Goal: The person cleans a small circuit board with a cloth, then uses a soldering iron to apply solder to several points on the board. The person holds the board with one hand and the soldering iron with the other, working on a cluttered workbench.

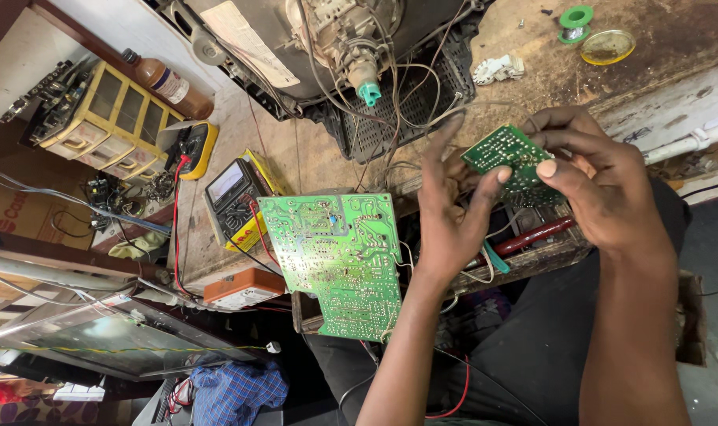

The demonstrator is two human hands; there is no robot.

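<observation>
**A:** so what's being held up there?

**B:** a small green circuit board (507, 151), solder side up, covered in tiny silver joints and pale traces, tilted a bit. It's held in the air over the near edge of the wooden bench (650, 55), right of centre. It's pinched by the right hand (599, 185), thumb on the face, fingers curled behind. The left hand (452, 211) is brought up to its left edge, fingers straight and loosely spread, thumb tip touching the board.

**A:** and around it?

**B:** a bigger green circuit board (339, 260) is propped just left, also solder side up. Further left a multimeter (231, 193) is seen with red leads. Far behind, the wired neck of a picture tube (351, 39) is parked, and a green solder spool (574, 20) far right.
</observation>
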